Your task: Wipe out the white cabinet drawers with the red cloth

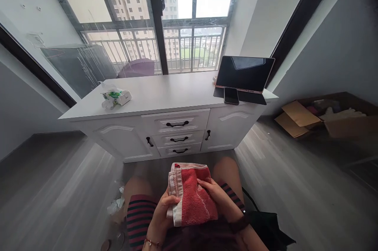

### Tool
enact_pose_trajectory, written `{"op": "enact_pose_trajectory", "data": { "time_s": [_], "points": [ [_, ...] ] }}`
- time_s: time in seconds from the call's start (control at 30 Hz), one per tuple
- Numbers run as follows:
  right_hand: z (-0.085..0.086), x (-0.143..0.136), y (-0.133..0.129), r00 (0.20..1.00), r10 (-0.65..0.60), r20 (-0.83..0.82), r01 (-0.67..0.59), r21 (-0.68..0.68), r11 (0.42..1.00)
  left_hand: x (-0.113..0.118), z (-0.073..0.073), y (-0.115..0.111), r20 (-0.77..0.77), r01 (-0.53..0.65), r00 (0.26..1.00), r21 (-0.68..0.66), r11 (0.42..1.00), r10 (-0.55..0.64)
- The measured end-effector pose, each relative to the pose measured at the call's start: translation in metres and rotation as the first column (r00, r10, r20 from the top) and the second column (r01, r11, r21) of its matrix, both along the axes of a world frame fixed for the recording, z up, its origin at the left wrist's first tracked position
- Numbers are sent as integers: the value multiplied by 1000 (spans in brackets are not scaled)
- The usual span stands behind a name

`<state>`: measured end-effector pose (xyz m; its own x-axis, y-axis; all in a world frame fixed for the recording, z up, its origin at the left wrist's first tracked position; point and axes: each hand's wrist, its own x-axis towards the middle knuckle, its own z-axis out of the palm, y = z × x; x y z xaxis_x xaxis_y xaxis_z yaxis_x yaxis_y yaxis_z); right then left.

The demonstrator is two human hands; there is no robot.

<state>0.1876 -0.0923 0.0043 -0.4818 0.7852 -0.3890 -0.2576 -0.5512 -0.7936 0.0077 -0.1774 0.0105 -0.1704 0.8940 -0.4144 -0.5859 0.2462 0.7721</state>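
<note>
A red towel (196, 200) with white edges is folded into a thick bundle above my lap. My left hand (165, 207) grips its left side, thumb on top of the white border and the other fingers hidden beneath. On the right side, my right hand (214, 192) holds the towel with the thumb lying over the red face. Most of that hand's fingers are out of sight under the cloth. Striped shorts (140, 211) cover my thighs below the towel.
A white cabinet (165, 93) stands ahead, bearing a tissue pack (116, 96), a tablet (245, 73) and a phone (231, 96). An open cardboard box (344, 125) lies at right. Crumpled plastic (116, 205) is by my left leg, a dark bag (265, 227) by my right.
</note>
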Motion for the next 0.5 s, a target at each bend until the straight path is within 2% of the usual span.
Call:
{"op": "enact_pose_trajectory", "data": {
  "time_s": [0.07,0.13,0.27,0.33,0.43,0.5],
  "points": [
    [-2,4,5,996,13,87,-25,146,989,6,4,5,120,85,990,-36,996,-81],
    [0,7,8,980,21,199,-81,297,952,12,7,7,196,111,976,-67,992,-96],
    [18,-4,-7,886,-124,448,-149,527,836,28,13,10,249,-51,965,-122,991,80],
    [32,-15,-26,859,-109,501,-220,553,804,33,11,12,324,-148,928,-123,981,181],
    [51,-28,-57,849,29,528,-351,522,777,33,1,12,432,-239,856,-155,959,283],
    [58,-32,-69,872,130,471,-384,498,777,32,-9,11,438,-268,842,-170,948,316]
  ]
}}
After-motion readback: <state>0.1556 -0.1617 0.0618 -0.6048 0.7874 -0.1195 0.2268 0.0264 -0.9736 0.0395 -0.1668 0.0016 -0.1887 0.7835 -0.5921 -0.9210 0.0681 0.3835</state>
